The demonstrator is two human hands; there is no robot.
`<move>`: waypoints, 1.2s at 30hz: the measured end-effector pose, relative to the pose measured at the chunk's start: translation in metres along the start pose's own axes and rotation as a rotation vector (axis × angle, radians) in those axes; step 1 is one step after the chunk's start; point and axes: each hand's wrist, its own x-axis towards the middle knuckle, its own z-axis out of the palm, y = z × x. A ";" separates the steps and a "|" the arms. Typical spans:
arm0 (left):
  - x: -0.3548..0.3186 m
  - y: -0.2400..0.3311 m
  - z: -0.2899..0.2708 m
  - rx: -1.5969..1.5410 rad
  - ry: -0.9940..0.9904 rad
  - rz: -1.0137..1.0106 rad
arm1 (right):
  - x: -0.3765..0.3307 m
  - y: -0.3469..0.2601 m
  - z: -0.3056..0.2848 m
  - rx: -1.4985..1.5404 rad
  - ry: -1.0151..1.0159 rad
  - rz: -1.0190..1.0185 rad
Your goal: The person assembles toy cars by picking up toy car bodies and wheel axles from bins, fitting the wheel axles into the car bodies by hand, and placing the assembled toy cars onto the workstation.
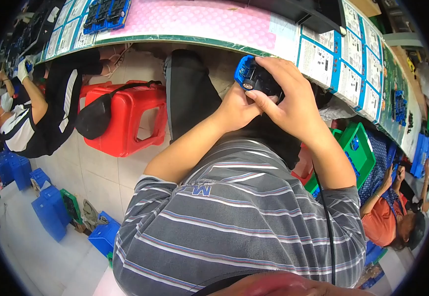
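Just off the table's near edge, I hold a blue toy car [244, 69] in both hands. Its black underside and one small wheel face up toward me. My left hand [239, 105] grips the car from below and the near side. My right hand [287, 88] wraps over its right side, the thumb pressed close to the left hand's fingers. Part of the car is hidden behind my fingers.
Several blue toy cars [106, 16] lie upside down at the table's far left. Pink bubble sheet [195, 17] covers the middle of the table. A red stool [125, 118] stands left, a green crate [360, 153] right. Co-workers sit at both sides.
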 end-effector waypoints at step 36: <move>-0.114 0.184 -0.446 0.254 1.087 0.235 | -0.019 0.147 -0.018 -0.468 0.560 0.268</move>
